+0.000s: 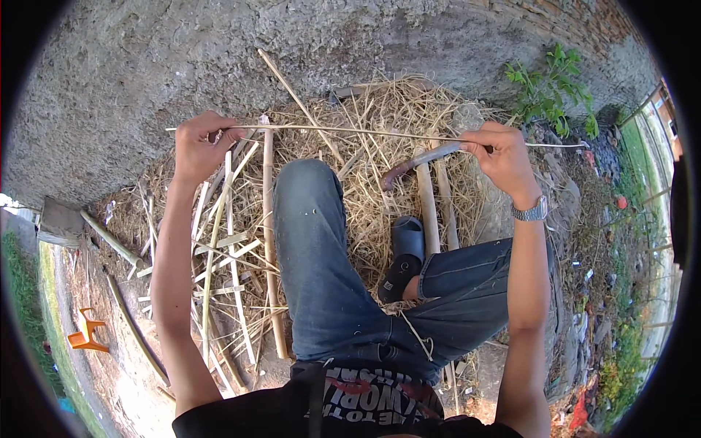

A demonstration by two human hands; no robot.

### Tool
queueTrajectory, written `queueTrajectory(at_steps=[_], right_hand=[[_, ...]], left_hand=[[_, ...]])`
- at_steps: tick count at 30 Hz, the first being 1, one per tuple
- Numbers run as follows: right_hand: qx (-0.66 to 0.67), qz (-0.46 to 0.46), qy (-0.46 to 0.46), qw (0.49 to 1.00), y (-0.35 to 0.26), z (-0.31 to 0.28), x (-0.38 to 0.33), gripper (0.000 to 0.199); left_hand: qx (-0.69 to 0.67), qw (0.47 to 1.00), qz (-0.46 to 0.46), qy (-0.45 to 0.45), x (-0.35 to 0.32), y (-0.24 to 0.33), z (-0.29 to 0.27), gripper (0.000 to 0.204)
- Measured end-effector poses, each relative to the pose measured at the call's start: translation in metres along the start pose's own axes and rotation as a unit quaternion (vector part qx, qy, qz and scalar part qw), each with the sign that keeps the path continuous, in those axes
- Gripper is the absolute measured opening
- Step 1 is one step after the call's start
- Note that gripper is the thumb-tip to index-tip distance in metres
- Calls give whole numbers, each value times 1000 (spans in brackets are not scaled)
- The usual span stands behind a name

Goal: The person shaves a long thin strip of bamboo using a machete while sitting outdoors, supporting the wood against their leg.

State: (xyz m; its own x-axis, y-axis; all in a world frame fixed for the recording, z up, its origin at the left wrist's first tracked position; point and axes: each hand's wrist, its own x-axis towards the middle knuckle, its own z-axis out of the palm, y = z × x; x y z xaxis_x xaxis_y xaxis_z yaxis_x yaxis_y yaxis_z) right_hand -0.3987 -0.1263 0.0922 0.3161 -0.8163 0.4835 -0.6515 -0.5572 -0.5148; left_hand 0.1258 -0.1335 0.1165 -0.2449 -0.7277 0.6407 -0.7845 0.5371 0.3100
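Observation:
A long thin bamboo strip (pixel 350 131) is stretched almost level above my knees. Near its left end, my left hand (pixel 202 142) pinches it between thumb and fingers. Toward the other end, my right hand (pixel 502 155) grips it the same way, and a pale tip sticks out past the fingers. Below the strip is a knife with a brown curved handle (pixel 398 174) and a grey blade (pixel 437 152). The blade's far end meets my right fingertips in the picture; I cannot tell whether they touch.
Bamboo shavings (pixel 365 204) cover the ground between my legs. Split bamboo slats (pixel 232 248) lie crisscrossed at left, beside a round pole (pixel 269 219). A rough wall (pixel 219 58) rises ahead, with a leafy plant (pixel 555 87) at its foot. An orange plastic chair (pixel 89 332) is far left.

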Motion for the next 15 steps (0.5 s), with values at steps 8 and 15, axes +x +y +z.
queueTrajectory(at_steps=[8, 15], right_hand=[[-111, 75, 63, 989, -17, 13, -5, 19], [-32, 102, 14, 994, -12, 10, -7, 19]], left_hand=[[24, 998, -46, 19, -5, 8, 10, 15], [39, 999, -32, -17, -8, -12, -1, 21]])
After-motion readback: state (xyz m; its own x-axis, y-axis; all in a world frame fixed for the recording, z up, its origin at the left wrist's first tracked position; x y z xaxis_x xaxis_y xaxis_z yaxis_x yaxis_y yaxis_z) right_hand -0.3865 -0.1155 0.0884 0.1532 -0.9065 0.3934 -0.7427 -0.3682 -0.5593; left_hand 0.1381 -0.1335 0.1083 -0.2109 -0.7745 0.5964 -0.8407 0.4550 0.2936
